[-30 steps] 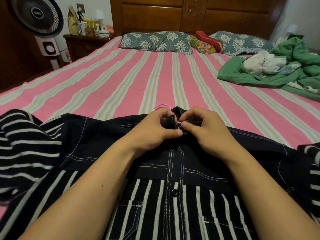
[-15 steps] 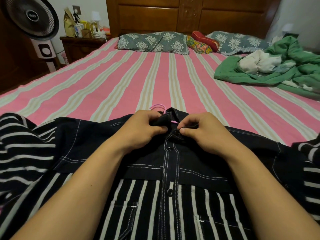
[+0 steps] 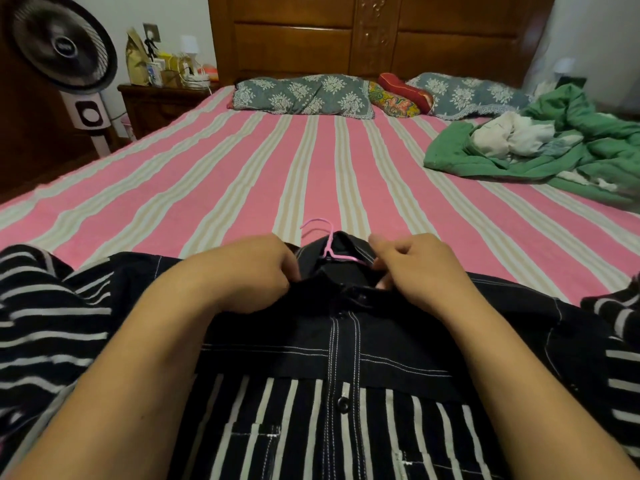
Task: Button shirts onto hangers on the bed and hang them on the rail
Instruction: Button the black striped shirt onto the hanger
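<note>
From the head camera, your black striped shirt (image 3: 346,393) lies front-up on the pink striped bed (image 3: 242,174), at its near edge, with its collar pointing toward the headboard (image 3: 381,29). A pink hanger (image 3: 329,247) sits inside the shirt, its hook poking out past the collar onto the sheet. Your left hand (image 3: 256,271) has its grip closed on the left side of the collar, fingers curled into the dark cloth. Your right hand (image 3: 422,268) pinches the right side of the collar, just beside the hanger's arm. The two hands sit close on either side of the hanger's neck. Below them the shirt's placket shows a fastened button (image 3: 343,404). Beyond the shirt, two floral pillows (image 3: 304,95) rest against the headboard, a green blanket (image 3: 554,150) is heaped to the shirt's far right, and a fan (image 3: 62,50) stands off the bed's left side.
</note>
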{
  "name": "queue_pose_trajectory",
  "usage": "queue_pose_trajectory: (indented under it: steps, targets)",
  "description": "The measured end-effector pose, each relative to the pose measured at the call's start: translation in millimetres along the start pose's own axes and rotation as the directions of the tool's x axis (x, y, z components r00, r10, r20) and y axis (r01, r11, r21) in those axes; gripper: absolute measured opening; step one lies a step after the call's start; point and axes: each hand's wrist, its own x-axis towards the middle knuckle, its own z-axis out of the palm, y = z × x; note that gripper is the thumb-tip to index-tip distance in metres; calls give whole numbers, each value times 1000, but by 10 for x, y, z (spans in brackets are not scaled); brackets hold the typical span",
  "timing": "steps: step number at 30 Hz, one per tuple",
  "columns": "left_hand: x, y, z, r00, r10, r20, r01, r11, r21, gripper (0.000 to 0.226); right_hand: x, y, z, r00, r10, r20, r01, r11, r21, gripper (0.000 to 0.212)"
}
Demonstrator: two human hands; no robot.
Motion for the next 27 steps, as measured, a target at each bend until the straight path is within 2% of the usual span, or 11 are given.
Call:
queue_pose_trajectory:
  steps: [2, 3, 5, 6, 8, 10, 17, 20, 23, 25, 27]
  targets:
    - [-78, 65, 3, 970, 60, 237, -47, 997, -62, 19, -16, 6, 8, 1000, 6, 1, -5, 995, -102, 42]
    - [-92, 82, 6, 955, 81, 287, -54, 994, -100, 22, -29, 6, 16, 1000, -4, -13, 2, 988, -156, 37]
    - [-74, 75, 10, 956, 71, 283, -29, 988, -152, 34, -75, -7, 66, 998, -43, -44, 28, 953, -301, 40]
    - [-42, 72, 26, 971, 48, 236, -14, 990, -144, 37, -89, 1, 105, 996, -67, -54, 43, 933, -358, 43]
    - [75, 67, 110, 999, -40, 28, 43, 993, -107, 38, -84, 45, 176, 995, -79, -58, 49, 915, -401, 43]
    - [185, 95, 240, 983, -97, -157, 80, 991, -111, 31, -51, 103, 207, 996, -59, -67, 29, 924, -382, 36]
    - [261, 88, 672, 989, -96, -116, 81, 989, -126, 25, -174, 164, 464, 978, -78, -195, -7, 916, -401, 18]
    - [-38, 153, 671, 980, -160, -120, 110, 932, -344, 14, -376, 94, 352, 983, -52, -174, -10, 942, -336, 19]
    - [-611, 279, 628, 916, -296, -271, 72, 786, -613, 17, -669, -111, 6, 998, 26, -64, -35, 989, -144, 33]
    - [-1107, 386, 577, 843, -341, -416, -41, 730, -682, 17, -1058, -247, -313, 994, -16, -112, 8, 997, -70, 45]
    - [-1612, 443, 558, 789, -365, -494, -160, 654, -739, 18, -1606, -335, -601, 983, -37, -178, 37, 999, -7, 52]
